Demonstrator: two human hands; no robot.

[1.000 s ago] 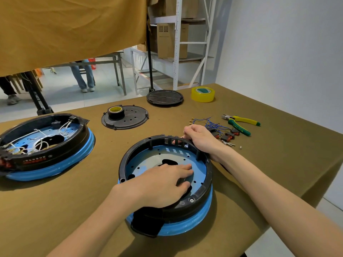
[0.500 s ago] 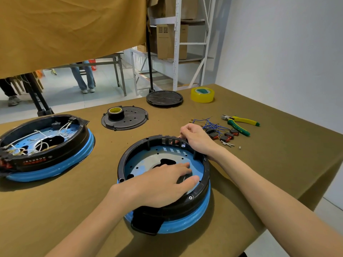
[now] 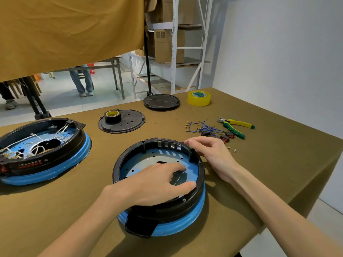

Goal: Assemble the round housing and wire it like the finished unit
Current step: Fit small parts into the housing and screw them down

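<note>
Lying near the front edge of the worktop [image 3: 278, 164], the round housing [image 3: 159, 186] is seen as a black ring seated on a blue base, with no wires inside. The left hand [image 3: 157, 184] is laid inside the ring, its fingers spread flat on the blue plate and its thumb against the inner wall; nothing is gripped. The right hand [image 3: 209, 154] is set on the far right rim of the housing, the rim lightly pinched by curled fingertips. Left of the housing, the finished unit [image 3: 42, 151] is placed, white wires looped inside it. Beyond the housing, a black perforated plate [image 3: 128, 123] carrying a tape roll [image 3: 112, 115] is found. Right of the housing, blue wires [image 3: 202, 127], red switches [image 3: 227, 137] and green-yellow pliers [image 3: 235, 126] are scattered.
</note>
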